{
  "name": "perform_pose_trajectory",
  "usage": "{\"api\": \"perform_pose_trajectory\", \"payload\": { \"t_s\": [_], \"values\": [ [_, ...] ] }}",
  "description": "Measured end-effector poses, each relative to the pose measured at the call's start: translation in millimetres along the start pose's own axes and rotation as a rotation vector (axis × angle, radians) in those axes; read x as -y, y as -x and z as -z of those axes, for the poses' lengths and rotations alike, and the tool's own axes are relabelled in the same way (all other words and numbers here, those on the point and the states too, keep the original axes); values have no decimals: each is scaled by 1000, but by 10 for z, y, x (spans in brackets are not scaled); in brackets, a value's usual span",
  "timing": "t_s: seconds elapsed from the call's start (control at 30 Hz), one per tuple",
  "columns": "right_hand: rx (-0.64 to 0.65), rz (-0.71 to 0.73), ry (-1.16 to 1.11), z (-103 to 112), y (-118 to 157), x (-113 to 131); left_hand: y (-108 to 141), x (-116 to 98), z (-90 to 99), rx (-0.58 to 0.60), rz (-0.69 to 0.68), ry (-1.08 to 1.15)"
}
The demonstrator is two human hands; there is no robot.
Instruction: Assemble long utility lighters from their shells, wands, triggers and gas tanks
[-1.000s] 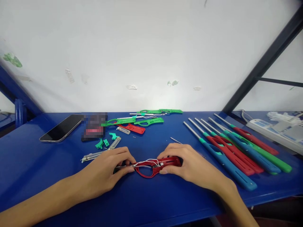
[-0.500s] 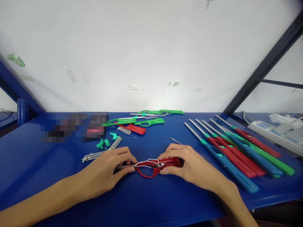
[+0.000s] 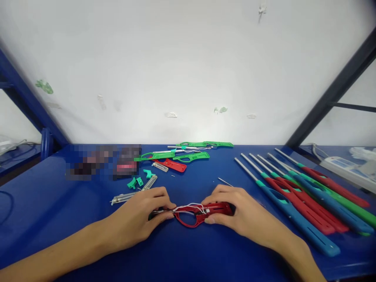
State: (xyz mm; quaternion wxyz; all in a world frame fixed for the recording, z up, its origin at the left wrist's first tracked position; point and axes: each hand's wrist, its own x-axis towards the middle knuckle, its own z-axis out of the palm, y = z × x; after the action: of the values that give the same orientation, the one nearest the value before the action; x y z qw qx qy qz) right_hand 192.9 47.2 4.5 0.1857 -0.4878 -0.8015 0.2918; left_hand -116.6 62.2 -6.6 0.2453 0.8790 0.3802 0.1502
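Note:
A red lighter handle shell (image 3: 188, 224) lies level between my hands, its inner side showing and its finger loop toward me. White wires (image 3: 190, 205) run along it to a small white connector near my right fingers. My left hand (image 3: 154, 209) pinches the front end by the metal rod, most of which the fingers hide. My right hand (image 3: 235, 203) is closed around the broad rear end, thumb in front and fingers behind. Just behind the right hand, a thin metal rod (image 3: 225, 182) rests on the blue table (image 3: 188, 258).
Several long-nosed lighters (image 3: 296, 217) in blue, red and green lie side by side at right. Behind my left hand are clear fuel tanks (image 3: 125, 197) and teal triggers (image 3: 132, 182). Green shells (image 3: 192, 157) and a red shell (image 3: 173, 165) lie near the wall.
The camera view has turned slightly, so everything sits farther right and a little lower or higher in the picture. Both hands keep the same hold on the red lighter shell.

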Motion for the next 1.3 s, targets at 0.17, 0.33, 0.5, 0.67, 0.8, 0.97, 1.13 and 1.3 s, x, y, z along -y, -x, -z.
{"api": "perform_pose_trajectory", "payload": {
  "t_s": [0.17,0.33,0.5,0.67,0.8,0.97,1.13,1.3],
  "values": [
    [28,-50,8,-16,-19,-24,-17,-29,-1,-33,-5,3],
    [59,-54,17,-20,-41,8,-28,-59,-9,-86,37,28],
    [59,-10,23,-57,-37,-63,-50,-72,-14,-113,70,54],
    [63,23,23,-120,-58,-200,-31,-50,-46,-137,56,51],
    [80,3,10,-125,-79,-211,-4,-40,-83,-165,12,34],
    [73,2,-4,-118,-92,-196,13,-13,-113,-193,-40,8],
    [63,24,-12,-111,-81,-190,27,19,-133,-205,-85,-23],
    [64,12,12,-114,-74,-193,34,26,-145,-218,-121,-54]
  ]
}}
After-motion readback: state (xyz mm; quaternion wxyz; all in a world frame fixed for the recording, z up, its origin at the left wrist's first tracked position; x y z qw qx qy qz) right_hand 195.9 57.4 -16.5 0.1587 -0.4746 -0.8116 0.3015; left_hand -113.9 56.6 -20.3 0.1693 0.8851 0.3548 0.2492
